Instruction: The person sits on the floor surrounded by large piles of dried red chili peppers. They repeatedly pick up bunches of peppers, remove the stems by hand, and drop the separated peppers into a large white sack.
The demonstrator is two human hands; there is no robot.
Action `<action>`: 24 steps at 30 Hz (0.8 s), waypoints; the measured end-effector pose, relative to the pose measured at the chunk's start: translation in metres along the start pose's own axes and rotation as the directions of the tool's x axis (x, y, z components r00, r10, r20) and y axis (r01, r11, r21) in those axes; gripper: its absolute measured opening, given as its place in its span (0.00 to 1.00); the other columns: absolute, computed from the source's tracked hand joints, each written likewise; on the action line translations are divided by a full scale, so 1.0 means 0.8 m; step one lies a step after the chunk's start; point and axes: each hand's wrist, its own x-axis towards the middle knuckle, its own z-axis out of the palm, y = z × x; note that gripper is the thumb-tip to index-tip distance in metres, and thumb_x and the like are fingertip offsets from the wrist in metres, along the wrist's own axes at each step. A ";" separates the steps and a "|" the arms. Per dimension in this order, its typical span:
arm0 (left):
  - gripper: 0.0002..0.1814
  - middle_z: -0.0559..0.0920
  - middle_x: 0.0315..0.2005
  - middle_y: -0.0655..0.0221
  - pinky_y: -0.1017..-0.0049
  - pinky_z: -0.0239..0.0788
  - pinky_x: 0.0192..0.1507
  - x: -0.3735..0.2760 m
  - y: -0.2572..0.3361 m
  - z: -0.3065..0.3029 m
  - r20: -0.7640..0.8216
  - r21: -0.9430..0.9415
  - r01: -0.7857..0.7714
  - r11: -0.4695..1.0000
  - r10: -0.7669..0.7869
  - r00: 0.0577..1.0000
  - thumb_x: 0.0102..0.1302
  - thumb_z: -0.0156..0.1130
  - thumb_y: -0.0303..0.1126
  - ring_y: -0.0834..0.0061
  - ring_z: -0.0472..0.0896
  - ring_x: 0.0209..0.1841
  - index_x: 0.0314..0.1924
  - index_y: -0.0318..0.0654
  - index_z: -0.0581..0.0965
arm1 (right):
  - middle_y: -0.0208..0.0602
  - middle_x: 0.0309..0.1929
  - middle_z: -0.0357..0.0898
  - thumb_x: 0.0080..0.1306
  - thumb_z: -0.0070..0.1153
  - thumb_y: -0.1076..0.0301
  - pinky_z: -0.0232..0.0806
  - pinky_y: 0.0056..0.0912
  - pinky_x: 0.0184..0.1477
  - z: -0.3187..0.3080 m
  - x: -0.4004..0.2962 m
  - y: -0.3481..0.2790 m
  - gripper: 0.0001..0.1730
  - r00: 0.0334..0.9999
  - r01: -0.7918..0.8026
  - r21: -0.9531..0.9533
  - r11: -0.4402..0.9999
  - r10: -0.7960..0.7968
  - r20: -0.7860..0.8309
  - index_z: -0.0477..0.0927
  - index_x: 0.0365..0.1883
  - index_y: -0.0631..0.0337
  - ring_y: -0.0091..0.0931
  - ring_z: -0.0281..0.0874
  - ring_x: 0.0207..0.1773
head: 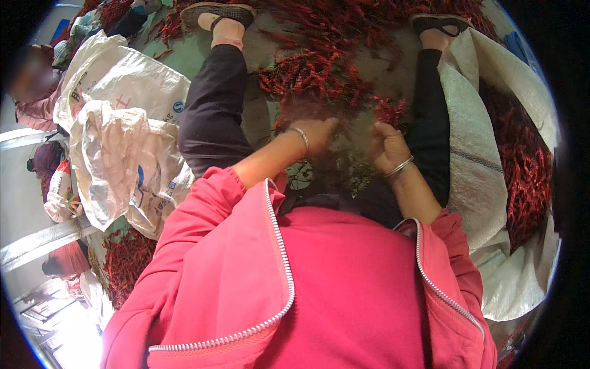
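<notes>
My left hand (318, 135), with a metal bangle on the wrist, is blurred beside a heap of red plant sprigs (309, 76) that look like dried chilies on stems. Its fingers curl, and whether they hold anything is hidden. Across a short gap, my right hand (389, 146) has its thumb pressed over bent fingers, closed on a small red bunch (389, 110) that sticks out beyond the fingertips. That wrist wears a bangle too. Below and between the hands lie greenish stems and bits of leaf (355, 170).
My legs stretch out on both sides of the heap. A white woven sack (474, 184) lies along my right leg, near more red sprigs (525, 184). Crumpled printed sacks (124, 138) lie left. Other people, one in a pink sleeve (37, 113), sit at the far left.
</notes>
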 end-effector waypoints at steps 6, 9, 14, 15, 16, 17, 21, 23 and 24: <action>0.14 0.74 0.29 0.58 0.67 0.63 0.34 0.033 -0.024 0.000 0.026 0.135 0.127 0.983 -0.131 0.991 0.54 0.46 0.38 0.60 0.73 0.34 0.40 0.40 0.66 | 0.28 0.19 0.71 0.52 0.47 0.69 0.59 0.21 0.16 -0.002 0.003 0.006 0.05 0.998 -0.043 -0.067 0.997 0.046 0.048 0.72 0.23 0.60 0.18 0.63 0.14; 0.14 0.74 0.28 0.57 0.69 0.62 0.34 0.013 -0.027 -0.018 -0.092 0.008 0.112 0.994 -0.111 0.990 0.54 0.48 0.39 0.60 0.72 0.33 0.37 0.39 0.67 | 0.29 0.20 0.71 0.52 0.46 0.69 0.59 0.21 0.16 -0.007 0.006 0.006 0.05 0.997 -0.040 -0.069 0.997 0.045 0.064 0.72 0.24 0.61 0.18 0.63 0.16; 0.08 0.72 0.25 0.63 0.76 0.61 0.33 -0.025 -0.036 -0.009 -0.323 -0.441 0.067 0.895 -0.228 0.918 0.48 0.52 0.28 0.70 0.71 0.30 0.30 0.36 0.69 | 0.28 0.20 0.70 0.52 0.46 0.69 0.58 0.20 0.17 0.001 0.007 0.016 0.04 0.998 -0.023 -0.090 0.996 0.028 0.060 0.71 0.26 0.58 0.18 0.63 0.17; 0.07 0.72 0.25 0.64 0.77 0.61 0.33 -0.030 -0.028 -0.003 -0.373 -0.503 -0.037 0.863 -0.179 0.910 0.48 0.52 0.27 0.72 0.70 0.30 0.30 0.36 0.69 | 0.27 0.20 0.70 0.52 0.46 0.69 0.58 0.20 0.18 0.000 0.007 0.018 0.04 0.997 -0.019 -0.094 0.995 0.026 0.075 0.71 0.26 0.57 0.18 0.63 0.17; 0.07 0.71 0.25 0.66 0.78 0.61 0.33 -0.035 -0.022 0.005 -0.425 -0.555 -0.142 0.820 -0.133 0.895 0.47 0.52 0.26 0.74 0.69 0.30 0.29 0.36 0.69 | 0.27 0.20 0.70 0.52 0.47 0.69 0.58 0.20 0.18 -0.001 0.008 0.019 0.04 0.995 -0.035 -0.106 0.994 0.045 0.093 0.71 0.26 0.57 0.18 0.63 0.17; 0.07 0.70 0.24 0.68 0.79 0.60 0.33 -0.038 -0.015 0.012 -0.478 -0.595 -0.247 0.765 -0.090 0.874 0.47 0.51 0.25 0.76 0.69 0.29 0.29 0.35 0.69 | 0.27 0.20 0.70 0.52 0.47 0.69 0.58 0.20 0.18 -0.002 0.008 0.021 0.03 0.992 -0.052 -0.117 0.992 0.065 0.110 0.71 0.26 0.57 0.18 0.63 0.17; 0.07 0.70 0.23 0.67 0.79 0.60 0.33 -0.035 0.024 0.024 -0.474 -0.630 -0.330 0.703 -0.012 0.880 0.46 0.49 0.23 0.76 0.69 0.29 0.29 0.36 0.68 | 0.28 0.21 0.71 0.52 0.48 0.68 0.57 0.20 0.18 -0.003 0.006 0.028 0.03 0.981 -0.124 -0.165 0.979 0.146 0.131 0.71 0.25 0.56 0.19 0.63 0.18; 0.07 0.71 0.24 0.64 0.77 0.61 0.32 -0.034 0.038 0.026 -0.463 -0.525 -0.313 0.791 0.043 0.885 0.46 0.48 0.22 0.71 0.70 0.29 0.28 0.36 0.68 | 0.28 0.21 0.71 0.52 0.49 0.68 0.57 0.19 0.18 -0.010 0.014 0.038 0.04 0.961 -0.109 -0.149 0.983 0.142 0.236 0.71 0.25 0.57 0.19 0.64 0.18; 0.07 0.71 0.24 0.62 0.76 0.62 0.32 -0.034 0.042 0.027 -0.452 -0.471 -0.299 0.830 0.064 0.890 0.45 0.48 0.22 0.69 0.71 0.29 0.28 0.37 0.68 | 0.28 0.20 0.71 0.51 0.49 0.68 0.57 0.19 0.18 -0.010 0.015 0.042 0.04 0.946 -0.108 -0.141 0.984 0.145 0.289 0.71 0.24 0.57 0.19 0.64 0.18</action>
